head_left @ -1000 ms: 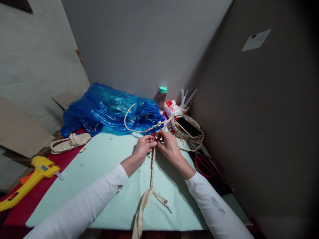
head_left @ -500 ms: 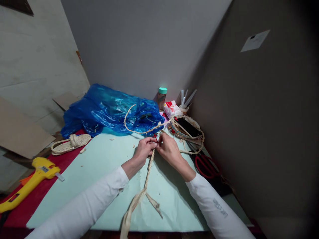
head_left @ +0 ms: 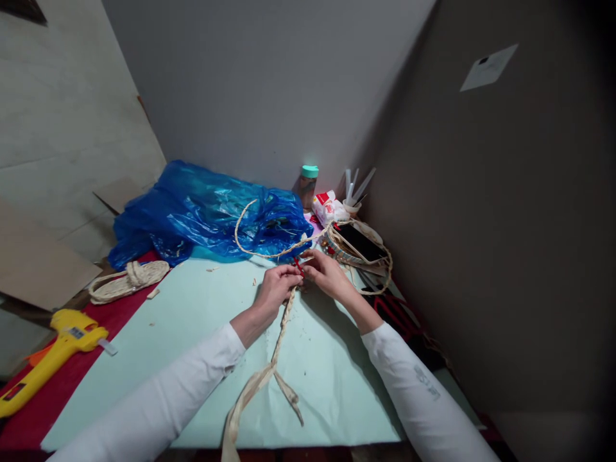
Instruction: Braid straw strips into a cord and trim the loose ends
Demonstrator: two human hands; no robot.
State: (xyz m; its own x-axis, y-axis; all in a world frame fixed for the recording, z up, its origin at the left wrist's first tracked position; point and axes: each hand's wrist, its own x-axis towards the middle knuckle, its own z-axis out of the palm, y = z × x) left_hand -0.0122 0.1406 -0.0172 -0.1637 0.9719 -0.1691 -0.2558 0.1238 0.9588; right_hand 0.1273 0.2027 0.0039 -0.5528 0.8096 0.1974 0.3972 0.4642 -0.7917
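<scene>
My left hand (head_left: 277,290) is closed in a pinch at a pale braided raffia cord (head_left: 287,308). A small red strip, perhaps ribbon (head_left: 299,267), stands up at its fingertips. My right hand (head_left: 328,276) is just to the right, thumb and forefinger apart around the strip's right side; whether they touch it I cannot tell. Below the hands, the cord runs toward me and ends in loose, unbraided strands (head_left: 250,391). A further curved length of braid (head_left: 239,239) lies across the blue plastic bag behind; its link to the held part is hidden.
A yellow glue gun (head_left: 52,353) and a coiled raffia piece (head_left: 129,282) lie on the left. Behind are the blue bag (head_left: 202,205), a bottle with a green lid (head_left: 308,183) and a red-white packet (head_left: 328,206). A basket holding a dark phone-like slab (head_left: 360,242) stands at right.
My right thumb and forefinger have moved apart and slightly away from the left fingertips, so more of the red strip shows. The left hand keeps its pinch. The view has shifted slightly.
</scene>
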